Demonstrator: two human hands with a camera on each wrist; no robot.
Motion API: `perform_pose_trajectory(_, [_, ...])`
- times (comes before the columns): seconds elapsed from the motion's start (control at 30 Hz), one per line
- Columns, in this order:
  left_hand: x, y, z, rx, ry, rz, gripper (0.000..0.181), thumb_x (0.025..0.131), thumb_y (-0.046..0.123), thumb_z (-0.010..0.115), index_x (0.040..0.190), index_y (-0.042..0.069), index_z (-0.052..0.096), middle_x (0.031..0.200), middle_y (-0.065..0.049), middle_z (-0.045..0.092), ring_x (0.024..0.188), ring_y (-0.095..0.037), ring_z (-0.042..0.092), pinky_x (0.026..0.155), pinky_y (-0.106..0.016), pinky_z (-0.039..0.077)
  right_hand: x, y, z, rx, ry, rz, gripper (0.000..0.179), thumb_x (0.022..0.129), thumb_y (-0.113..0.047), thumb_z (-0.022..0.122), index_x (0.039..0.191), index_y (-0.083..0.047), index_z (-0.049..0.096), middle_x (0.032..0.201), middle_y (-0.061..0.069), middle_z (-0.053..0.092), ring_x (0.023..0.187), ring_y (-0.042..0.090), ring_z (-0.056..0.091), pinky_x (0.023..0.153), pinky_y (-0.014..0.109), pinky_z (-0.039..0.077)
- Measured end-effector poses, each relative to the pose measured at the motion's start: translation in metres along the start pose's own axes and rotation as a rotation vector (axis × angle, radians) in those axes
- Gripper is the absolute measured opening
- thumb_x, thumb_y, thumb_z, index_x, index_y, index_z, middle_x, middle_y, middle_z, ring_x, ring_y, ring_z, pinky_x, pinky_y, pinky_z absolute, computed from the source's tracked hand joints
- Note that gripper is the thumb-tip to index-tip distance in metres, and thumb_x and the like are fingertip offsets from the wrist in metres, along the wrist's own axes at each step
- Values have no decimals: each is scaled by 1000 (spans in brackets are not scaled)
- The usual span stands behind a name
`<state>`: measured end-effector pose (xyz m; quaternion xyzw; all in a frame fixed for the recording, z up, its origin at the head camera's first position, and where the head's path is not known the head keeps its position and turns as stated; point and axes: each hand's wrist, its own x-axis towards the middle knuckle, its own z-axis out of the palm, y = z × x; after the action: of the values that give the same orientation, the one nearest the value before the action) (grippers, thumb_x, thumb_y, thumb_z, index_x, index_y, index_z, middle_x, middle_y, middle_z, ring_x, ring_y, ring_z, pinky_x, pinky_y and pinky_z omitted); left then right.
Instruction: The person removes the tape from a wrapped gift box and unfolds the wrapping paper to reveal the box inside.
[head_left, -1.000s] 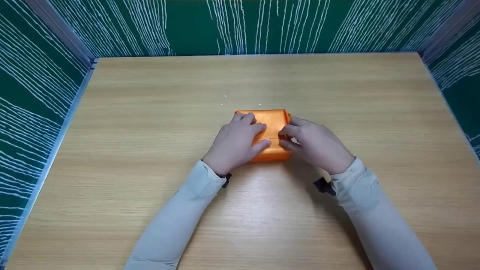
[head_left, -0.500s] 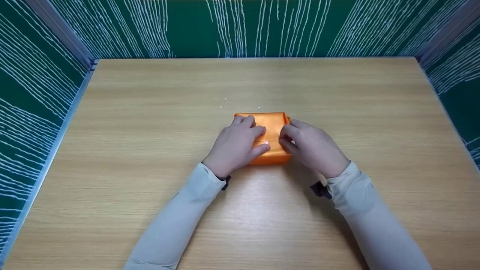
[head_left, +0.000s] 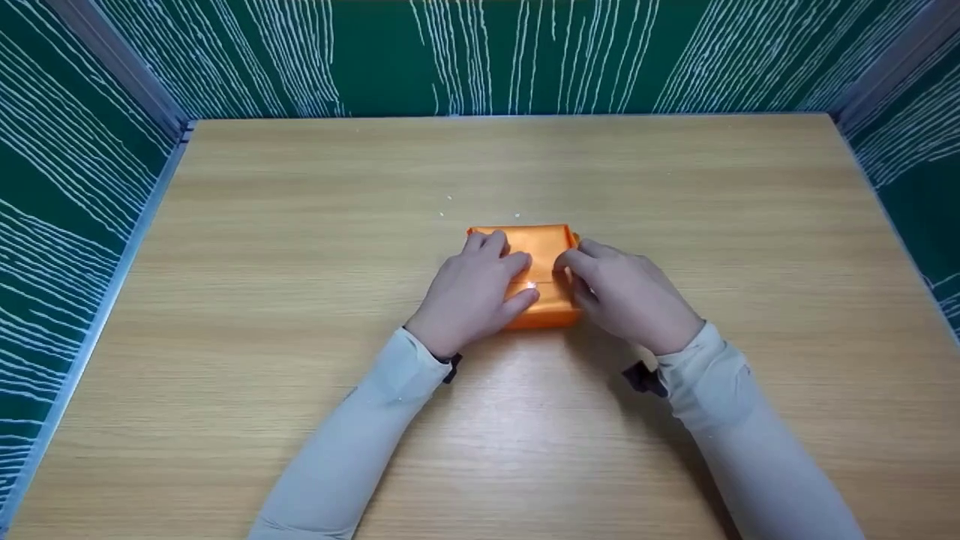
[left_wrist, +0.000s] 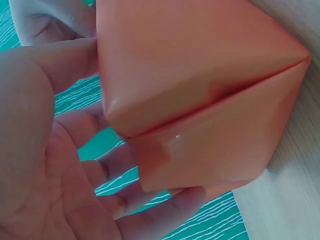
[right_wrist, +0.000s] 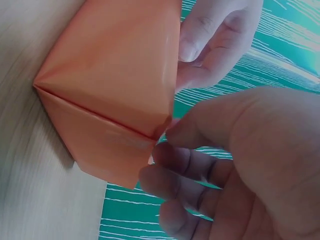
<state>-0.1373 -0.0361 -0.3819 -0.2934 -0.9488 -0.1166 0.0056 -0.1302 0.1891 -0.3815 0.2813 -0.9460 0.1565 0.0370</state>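
A box wrapped in orange paper (head_left: 541, 251) lies near the middle of the table, with a seam across its top. The left hand (head_left: 480, 289) rests spread on its top left part, fingers loosely bent. The right hand (head_left: 626, 292) is at its right end, where thumb and forefinger pinch the paper's top edge. In the left wrist view, the left end of the wrapping (left_wrist: 210, 115) has a slanted fold with a flap below. A similar folded flap (right_wrist: 110, 145) shows at the right end in the right wrist view, beside the right fingertips. What lies inside the paper is hidden.
Several tiny white bits, one a speck (head_left: 517, 215), lie beyond the box on the wooden table (head_left: 337, 187). Green panels (head_left: 382, 60) with white streaks stand at the back and both sides. A dark strap piece (head_left: 643, 379) hangs at the right cuff.
The right fingers have shifted slightly at the box's right end; the forefinger now reaches a little further over the top. The left hand and the box look unmoved, apart from a slight view shift.
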Motion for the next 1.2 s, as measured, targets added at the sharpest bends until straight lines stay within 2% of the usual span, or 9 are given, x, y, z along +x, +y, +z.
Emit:
perform_pose_trajectory(0.17, [-1, 0, 1, -5, 0, -2, 44, 102, 48, 58, 130, 15, 69, 118, -11, 57, 115, -31, 50, 68, -44, 55, -3, -1, -3, 1, -30, 21, 17, 92, -7, 76, 109, -7, 74, 94, 8, 63, 74, 25, 61, 71, 37, 58])
perform_pose_trajectory(0.37, [-2, -3, 0, 17, -28, -11, 50, 102, 52, 59, 134, 14, 67, 119, -11, 56, 116, -32, 50, 71, -42, 56, -1, -5, -3, 0, -66, 25, 17, 95, -5, 72, 112, -7, 74, 95, 7, 63, 78, 25, 62, 77, 38, 59])
perform_pose_trajectory(0.5, [-1, -1, -2, 17, -62, -15, 54, 102, 54, 58, 138, 14, 65, 125, -13, 56, 119, -34, 50, 79, -44, 57, -2, -4, -4, -24, -85, 10, 30, 93, -1, 74, 122, -8, 73, 105, 11, 67, 85, 28, 66, 84, 41, 61])
perform_pose_trajectory(0.6, [1, 0, -3, -34, -85, -44, 58, 100, 57, 58, 140, 15, 64, 132, -13, 55, 124, -32, 47, 88, -45, 56, -3, -3, -5, -18, -74, 4, 32, 92, -3, 76, 123, -9, 74, 108, 13, 68, 87, 29, 67, 86, 43, 60])
perform_pose_trajectory(0.67, [1, 0, -3, -71, -88, -61, 61, 98, 59, 61, 141, 16, 64, 135, -12, 54, 127, -31, 45, 92, -46, 54, -3, -2, -5, -5, -55, 7, 26, 92, -6, 77, 119, -8, 75, 104, 11, 67, 84, 28, 67, 84, 41, 61])
perform_pose_trajectory(0.73, [2, 0, -3, -99, -76, -66, 60, 96, 59, 63, 139, 16, 65, 132, -10, 54, 126, -29, 45, 90, -46, 54, -4, -1, -4, 10, -28, 9, 18, 94, -7, 75, 112, -6, 75, 97, 9, 64, 78, 26, 64, 77, 39, 60])
perform_pose_trajectory(0.9, [2, 0, -1, -98, -46, -52, 61, 95, 57, 65, 138, 13, 63, 128, -9, 56, 126, -29, 46, 84, -46, 55, -4, -1, 0, 16, 18, 18, 8, 98, -12, 70, 103, -5, 70, 86, 6, 57, 66, 22, 56, 63, 33, 50])
perform_pose_trajectory(1.07, [2, 0, -1, -85, -53, -62, 70, 95, 60, 64, 146, 11, 55, 135, -10, 54, 128, -30, 46, 88, -46, 55, -3, -2, 4, 10, 21, 40, 12, 101, -17, 66, 99, -6, 66, 84, 5, 54, 65, 21, 53, 59, 32, 45])
perform_pose_trajectory(1.2, [2, 0, -1, -79, -71, -60, 65, 97, 59, 62, 142, 12, 60, 132, -10, 54, 126, -28, 46, 87, -44, 54, -2, -3, 6, -6, 39, 33, 10, 100, -13, 67, 97, -5, 64, 83, 5, 56, 66, 22, 54, 59, 34, 47])
